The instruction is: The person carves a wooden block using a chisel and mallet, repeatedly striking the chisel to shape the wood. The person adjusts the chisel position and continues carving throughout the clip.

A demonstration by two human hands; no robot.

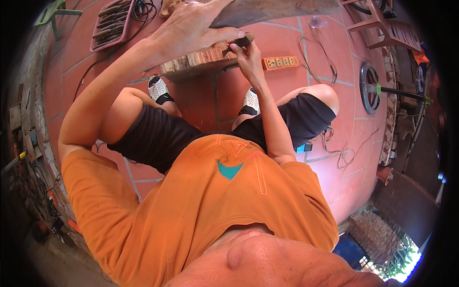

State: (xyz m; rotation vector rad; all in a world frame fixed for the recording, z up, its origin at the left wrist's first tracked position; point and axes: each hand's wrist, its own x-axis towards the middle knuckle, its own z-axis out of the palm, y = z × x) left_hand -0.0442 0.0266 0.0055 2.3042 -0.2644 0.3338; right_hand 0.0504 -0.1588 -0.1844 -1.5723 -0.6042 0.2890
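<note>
A long grey-brown piece of wood [279, 11] runs along the top edge. My left hand [184, 31] closes round its left end, thumb below and forefinger above; the other fingertips are out of view. Low on the floor in front of me stands a thick block of wood [193, 63] with a rough, split side. Close to its right end my right hand [249, 58] pinches a short dark tool [241, 42] with a brownish rounded end. The left thumb tip points at that tool, near or touching it. The exact kind of tool is not clear.
A pink tray [93, 47] of wooden-handled tools lies at the far left, beside a black cable [143, 10]. An orange power strip [281, 62] sits right of the block. Farther right are a loose cord [330, 62], a brown plastic chair [382, 26] and a dark wheel [369, 88].
</note>
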